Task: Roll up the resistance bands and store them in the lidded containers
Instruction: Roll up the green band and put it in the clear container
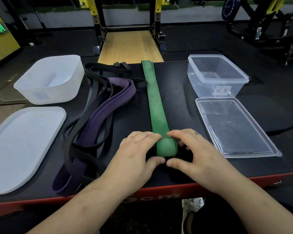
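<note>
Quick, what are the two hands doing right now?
Left hand: pinching the near end of the green band.
Right hand: pinching that same end.

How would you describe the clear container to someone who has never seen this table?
On the black platform with the red front edge, look at the far right corner. A clear open container stands there, behind its flat lid. Unlike the milky white tub on the left, it is transparent and carries a paper label.

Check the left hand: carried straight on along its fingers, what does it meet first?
The green resistance band: the left hand already touches its folded near end, with the right hand just beyond.
</note>
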Tool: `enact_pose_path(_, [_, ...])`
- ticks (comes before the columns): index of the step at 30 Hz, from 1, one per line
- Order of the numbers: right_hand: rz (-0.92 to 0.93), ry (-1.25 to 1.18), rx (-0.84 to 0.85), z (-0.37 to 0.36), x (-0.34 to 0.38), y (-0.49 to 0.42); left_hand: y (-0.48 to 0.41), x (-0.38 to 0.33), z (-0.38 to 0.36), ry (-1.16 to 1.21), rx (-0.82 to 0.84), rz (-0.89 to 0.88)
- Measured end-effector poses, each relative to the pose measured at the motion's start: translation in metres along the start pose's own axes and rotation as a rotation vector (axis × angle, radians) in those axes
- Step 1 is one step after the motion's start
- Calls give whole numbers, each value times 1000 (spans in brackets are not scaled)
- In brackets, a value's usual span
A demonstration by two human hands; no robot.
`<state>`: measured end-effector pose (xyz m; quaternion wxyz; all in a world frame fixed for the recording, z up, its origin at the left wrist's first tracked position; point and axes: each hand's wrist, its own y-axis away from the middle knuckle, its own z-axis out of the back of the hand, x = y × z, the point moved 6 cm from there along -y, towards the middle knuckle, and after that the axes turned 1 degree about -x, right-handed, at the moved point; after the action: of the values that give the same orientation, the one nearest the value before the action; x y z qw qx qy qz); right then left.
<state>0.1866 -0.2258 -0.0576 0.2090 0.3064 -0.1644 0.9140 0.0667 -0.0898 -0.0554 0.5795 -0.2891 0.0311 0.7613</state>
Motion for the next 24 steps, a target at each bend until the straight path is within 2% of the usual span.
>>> enact_pose_path(7, [29, 6, -37, 4, 5, -3, 3, -2, 2, 9, -14, -21])
enact_pose_path(16, [84, 10, 135, 9, 25, 26, 42, -20, 12, 38, 55, -167])
enact_pose_path(24, [25, -77, 199, 6, 27, 28, 52, -20, 10, 76, 103, -142])
